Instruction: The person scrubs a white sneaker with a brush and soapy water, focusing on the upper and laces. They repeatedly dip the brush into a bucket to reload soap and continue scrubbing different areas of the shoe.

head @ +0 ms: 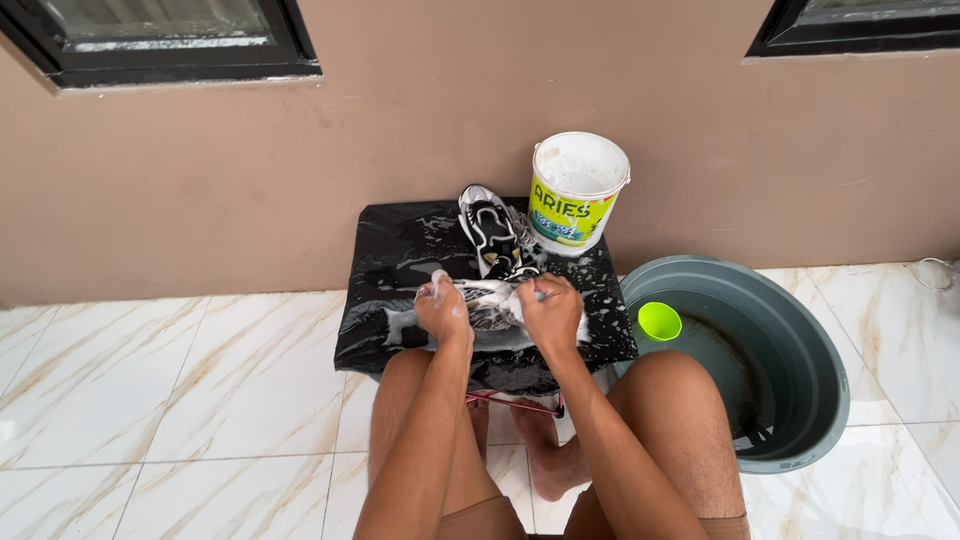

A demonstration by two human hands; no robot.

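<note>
Marble-tiled floor [180, 390], tan wall [420, 130]

A low stand covered with a black plastic sheet [400, 250] sits on the white marble tile floor [200, 380], right up against the tan wall [450, 100]. A soapy black and white shoe [495, 305] lies on the sheet near its front edge. The left hand [443, 312] is on the left end of this shoe and the right hand [552, 312] is on its right end. A second black and white shoe [490, 232] lies behind them, closer to the wall. A white plastic bucket [577, 190] stands at the back right corner of the sheet, just beside that shoe. A big grey round tub [800, 340] sits on the floor to the right of the stand. A small green plastic cup [659, 321] is inside the tub, on its left side.
</note>
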